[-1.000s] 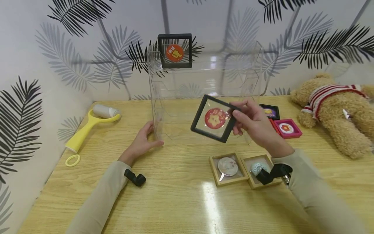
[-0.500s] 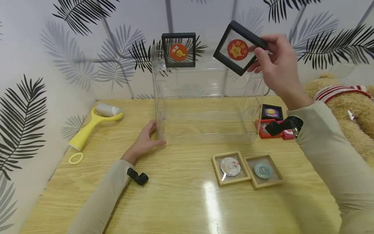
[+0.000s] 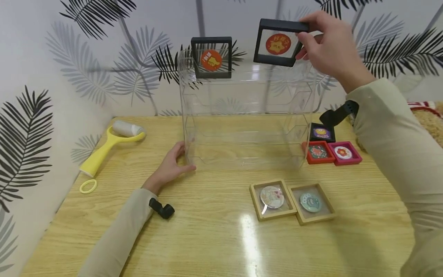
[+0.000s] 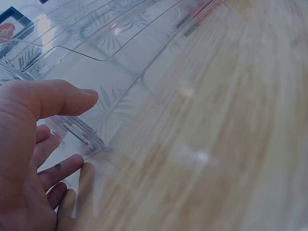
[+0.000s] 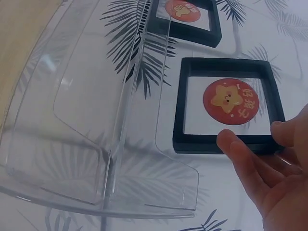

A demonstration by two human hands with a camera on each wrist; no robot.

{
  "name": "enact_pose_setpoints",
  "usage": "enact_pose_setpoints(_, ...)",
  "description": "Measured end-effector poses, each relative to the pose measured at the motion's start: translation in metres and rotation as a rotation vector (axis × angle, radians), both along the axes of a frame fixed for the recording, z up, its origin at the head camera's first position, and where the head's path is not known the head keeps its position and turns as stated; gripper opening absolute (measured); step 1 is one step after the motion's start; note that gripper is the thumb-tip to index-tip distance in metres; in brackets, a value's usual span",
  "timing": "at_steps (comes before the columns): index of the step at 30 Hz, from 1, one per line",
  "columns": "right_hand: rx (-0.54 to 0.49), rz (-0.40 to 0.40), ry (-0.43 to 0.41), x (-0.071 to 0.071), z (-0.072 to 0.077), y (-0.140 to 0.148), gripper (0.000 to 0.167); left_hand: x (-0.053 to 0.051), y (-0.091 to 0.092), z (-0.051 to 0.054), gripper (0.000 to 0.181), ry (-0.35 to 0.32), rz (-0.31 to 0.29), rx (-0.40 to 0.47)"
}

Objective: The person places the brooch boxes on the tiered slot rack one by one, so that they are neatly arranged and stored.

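Head view: two tan frames (image 3: 273, 200) lie before the clear rack (image 3: 247, 114). The left hand (image 3: 169, 165), spread, is at the rack's lower left corner. At the rack's upper right, the right hand (image 3: 332, 48) pinches a black square frame (image 3: 278, 43) with a yellow-starred red disc (image 5: 231, 102) in its clear pane (image 5: 195, 108); it juts from the hand toward the rack's middle. Behind the rack is a leaf-patterned wall (image 3: 79, 77).

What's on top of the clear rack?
On the clear rack, the thumbs-up frame stands toward the left. The right hand holds the star frame at the right; contact with the rack is unclear. In the head view, that hand covers whatever's behind it.
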State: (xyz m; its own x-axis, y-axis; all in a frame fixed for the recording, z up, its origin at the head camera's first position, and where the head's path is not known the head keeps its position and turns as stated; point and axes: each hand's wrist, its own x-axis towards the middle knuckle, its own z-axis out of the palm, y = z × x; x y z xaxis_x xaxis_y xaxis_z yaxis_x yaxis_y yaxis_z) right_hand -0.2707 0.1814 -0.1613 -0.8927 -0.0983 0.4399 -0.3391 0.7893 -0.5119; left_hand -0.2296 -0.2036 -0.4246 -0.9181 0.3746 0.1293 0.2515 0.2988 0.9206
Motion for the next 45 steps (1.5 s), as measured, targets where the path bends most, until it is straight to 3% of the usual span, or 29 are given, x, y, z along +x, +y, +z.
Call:
enact_pose_setpoints(13, 0.225, 0.078, -0.187, -0.026, 0.003, -0.008, 0.048, 0.000, 0.000, 0.000, 0.080, -0.005, 0.017, -0.019)
enact_pose_setpoints(20, 0.217, 0.040, -0.160, -0.026, -0.001, -0.003, 0.055, -0.002, 0.000, 0.000, 0.081, 0.004, 0.008, -0.020)
enact_pose_setpoints(26, 0.123, 0.020, -0.063, -0.013, -0.006, 0.001, 0.054, 0.000, 0.000, 0.001, 0.081, 0.003, 0.007, -0.016)
enact_pose_setpoints(33, 0.073, 0.090, 0.127, 0.012, -0.024, 0.009, 0.043, 0.000, 0.001, 0.000, 0.079, 0.005, 0.007, 0.002)
enact_pose_setpoints(40, 0.033, 0.149, 0.172, 0.038, -0.052, 0.017, 0.034, -0.002, 0.001, -0.002, 0.079, 0.004, 0.005, -0.009)
enact_pose_setpoints(45, -0.032, 0.137, 0.150, 0.055, -0.075, 0.023, 0.033, -0.001, -0.001, -0.003, 0.078, 0.010, 0.005, -0.007)
